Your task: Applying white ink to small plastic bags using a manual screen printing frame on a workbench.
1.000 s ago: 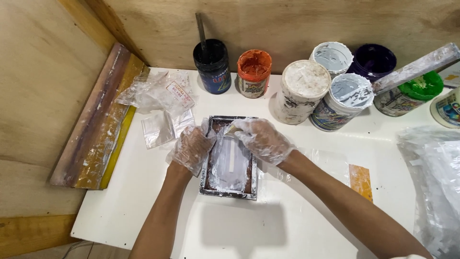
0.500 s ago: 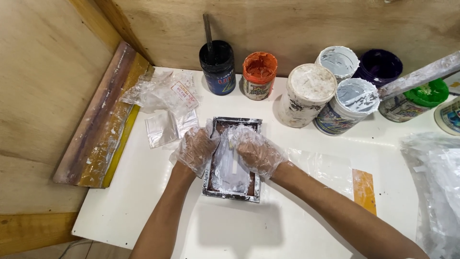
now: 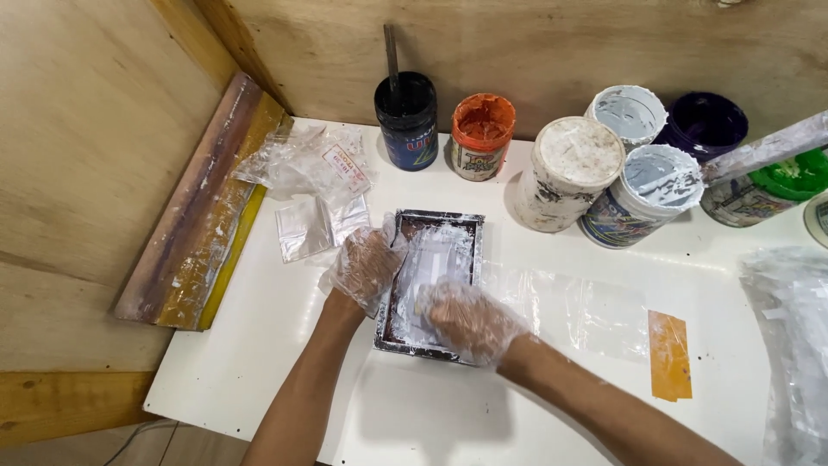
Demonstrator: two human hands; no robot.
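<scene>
Far left: long wooden squeegee leaning along the plywood wall, yellow strip on its edge. Just right of it, crumpled clear plastic bags, one with a small white label printed in red. Centre of the white tabletop: small dark-framed screen smeared white. Left hand in a thin clear glove, fingers curled loosely over the frame's left edge. Right hand, gloved too, pressed down on the near part of the mesh, fingers bent; can't tell if anything's pinched under it. Far side: black jar, orange jar, white tubs, purple and green ones further right. Orange tape strip near right.
</scene>
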